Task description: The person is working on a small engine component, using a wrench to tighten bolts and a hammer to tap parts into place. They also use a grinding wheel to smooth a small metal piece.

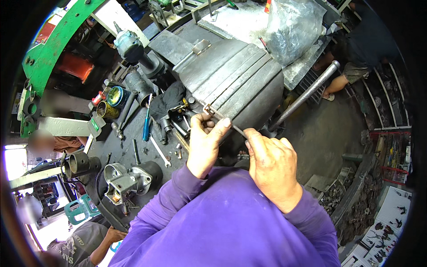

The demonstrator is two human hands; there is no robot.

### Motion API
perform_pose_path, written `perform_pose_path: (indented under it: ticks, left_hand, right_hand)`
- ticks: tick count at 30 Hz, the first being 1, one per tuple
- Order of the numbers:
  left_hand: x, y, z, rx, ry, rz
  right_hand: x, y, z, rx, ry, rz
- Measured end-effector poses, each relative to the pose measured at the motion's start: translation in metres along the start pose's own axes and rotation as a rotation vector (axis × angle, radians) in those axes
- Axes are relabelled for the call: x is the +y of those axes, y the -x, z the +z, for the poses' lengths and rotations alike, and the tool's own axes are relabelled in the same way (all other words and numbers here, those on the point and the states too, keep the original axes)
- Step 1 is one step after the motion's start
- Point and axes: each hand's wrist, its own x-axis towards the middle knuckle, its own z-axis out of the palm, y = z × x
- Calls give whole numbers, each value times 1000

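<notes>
My left hand (205,144) pinches a small copper-coloured piece (207,108) between thumb and fingers, just in front of a large grey metal vise (249,75). My right hand (273,164) is closed on a thin dark metal rod (238,130), perhaps a file. The rod slants up and left under my left thumb toward the copper-coloured piece; whether the two touch is unclear. Left of my left hand lie a blue-handled screwdriver (146,127), a combination wrench (159,151) and several dark sockets. A silver cast motor housing (126,180) sits nearer me on the bench.
The vise's long bar handle (307,94) juts out to the right. Open tins (117,95), a hammer (118,130) and a teal power tool (129,46) stand or lie to the left. A clear plastic bag (296,31) is behind the vise. Other people are at far right and lower left.
</notes>
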Motion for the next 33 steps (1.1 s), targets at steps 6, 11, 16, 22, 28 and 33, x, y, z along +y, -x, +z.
perform_pose_path:
  ticks: [6, 11, 16, 22, 28, 33]
  left_hand:
    - [15, 4, 5, 7, 174, -67]
    - [14, 10, 6, -116, 160, -338]
    - [11, 11, 8, -87, 278, -215]
    - [8, 8, 8, -171, 444, -62]
    - [-5, 7, 8, -171, 316, -136]
    - [5, 21, 19, -194, 201, -382]
  right_hand:
    - [-12, -19, -2, -21, 3, -67]
    - [-26, -25, -6, 126, 134, -56]
    - [-26, -29, -3, 56, 146, -70]
    - [-23, -33, 4, 30, 201, -135]
    - [-11, -22, 13, 70, 243, -94]
    - [-9, -21, 13, 51, 229, -99]
